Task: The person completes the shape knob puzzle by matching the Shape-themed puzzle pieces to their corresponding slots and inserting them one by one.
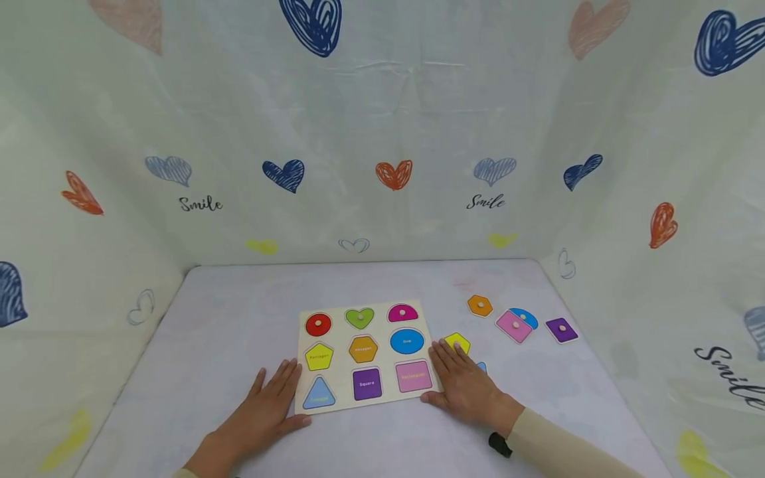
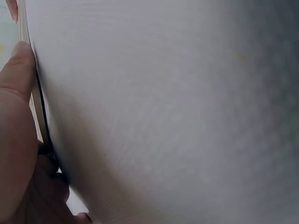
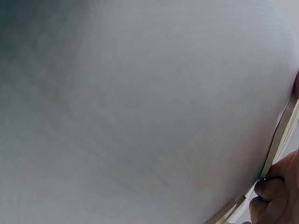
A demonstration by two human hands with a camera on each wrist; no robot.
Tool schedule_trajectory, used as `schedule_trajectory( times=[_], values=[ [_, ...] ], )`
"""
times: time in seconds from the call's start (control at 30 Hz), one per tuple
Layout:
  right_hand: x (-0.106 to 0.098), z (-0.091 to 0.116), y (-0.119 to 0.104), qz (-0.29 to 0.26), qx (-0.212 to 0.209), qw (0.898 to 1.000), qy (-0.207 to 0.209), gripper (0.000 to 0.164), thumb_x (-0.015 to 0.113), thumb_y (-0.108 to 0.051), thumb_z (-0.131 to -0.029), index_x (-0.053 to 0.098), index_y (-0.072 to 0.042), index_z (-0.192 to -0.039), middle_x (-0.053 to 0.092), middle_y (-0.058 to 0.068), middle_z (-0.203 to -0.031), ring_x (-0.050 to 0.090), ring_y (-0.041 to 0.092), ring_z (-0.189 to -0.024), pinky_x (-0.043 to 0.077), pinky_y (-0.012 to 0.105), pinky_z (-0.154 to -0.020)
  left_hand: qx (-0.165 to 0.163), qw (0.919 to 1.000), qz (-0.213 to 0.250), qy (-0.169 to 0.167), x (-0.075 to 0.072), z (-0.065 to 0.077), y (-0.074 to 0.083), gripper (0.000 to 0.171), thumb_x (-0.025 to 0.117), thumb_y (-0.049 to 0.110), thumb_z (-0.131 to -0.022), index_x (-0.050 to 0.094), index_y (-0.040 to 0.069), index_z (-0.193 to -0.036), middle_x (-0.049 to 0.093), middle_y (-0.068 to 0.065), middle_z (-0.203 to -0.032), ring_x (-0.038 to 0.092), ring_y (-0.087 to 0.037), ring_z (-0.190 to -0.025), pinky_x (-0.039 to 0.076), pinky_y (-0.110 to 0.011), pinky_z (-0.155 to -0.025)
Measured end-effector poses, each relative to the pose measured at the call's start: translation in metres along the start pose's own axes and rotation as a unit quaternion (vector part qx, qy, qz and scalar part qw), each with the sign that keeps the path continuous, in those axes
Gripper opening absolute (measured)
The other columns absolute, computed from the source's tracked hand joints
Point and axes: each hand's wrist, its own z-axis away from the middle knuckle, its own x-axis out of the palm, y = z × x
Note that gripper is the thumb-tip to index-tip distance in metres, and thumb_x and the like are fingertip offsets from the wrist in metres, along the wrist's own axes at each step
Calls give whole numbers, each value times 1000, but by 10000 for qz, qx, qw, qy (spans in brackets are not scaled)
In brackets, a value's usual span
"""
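A cream shape-puzzle board [image 1: 384, 362] lies on the white table between both hands. My left hand [image 1: 263, 401] rests at its left edge, fingers straight, thumb by the lower left corner. My right hand [image 1: 469, 388] lies along the right edge with fingers extended. In the board's top row sit a red circle [image 1: 318, 330], a green heart [image 1: 360, 324] and a magenta semicircle [image 1: 403, 317], each with a knob. Below them are labelled coloured spots without knobs. The left wrist view shows the thumb [image 2: 18, 70] at the board's edge.
Loose knobbed pieces lie right of the board: an orange hexagon [image 1: 480, 310], a pink rectangle [image 1: 509, 330] overlapping a blue oval [image 1: 527, 317], and a purple square [image 1: 564, 335]. A yellow pentagon [image 1: 459, 340] and a blue piece [image 1: 482, 366] are partly hidden by the right hand.
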Motion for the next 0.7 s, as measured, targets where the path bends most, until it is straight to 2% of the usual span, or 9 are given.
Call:
schedule_trajectory(
  times=[0.13,0.27,0.4,0.57,0.7],
  values=[
    [-5,0,-1,-90,17,9999,-61,96,50,-73,-99,33,-5,-165,33,13,-172,26,34,-161,26,51,-130,11,10000,-14,48,0,2,2,104,70,63,-92,31,2,-165,31,-17,-172,24,-38,-161,8,-68,-129],
    [-15,0,2,-250,83,9996,98,91,57,-67,-99,36,-5,-163,39,12,-169,31,34,-159,31,51,-128,14,10000,-30,66,0,2,3,101,72,60,-92,32,0,-164,31,-18,-172,25,-38,-161,10,-68,-129],
    [-21,-2,18,-328,351,9960,756,84,70,-54,-98,44,-3,-159,51,16,-159,46,37,-150,41,55,-122,-52,10000,-43,57,1,1,3,102,72,60,-91,31,2,-165,30,-16,-173,22,-37,-162,9,-68,-129],
    [-21,-4,43,10,663,9837,1670,61,81,-39,-93,64,-2,-138,67,15,-132,61,34,-124,54,55,-106,-109,9999,-19,72,1,0,5,103,73,61,-91,29,5,-166,29,-14,-174,21,-36,-163,8,-67,-129],
    [-15,-7,55,250,727,9783,1923,49,84,-35,-91,70,-3,-125,68,13,-116,60,31,-109,58,49,-95,-150,9998,103,67,-1,0,5,104,74,60,-90,30,5,-166,29,-15,-173,21,-37,-162,7,-67,-129]
  ],
)
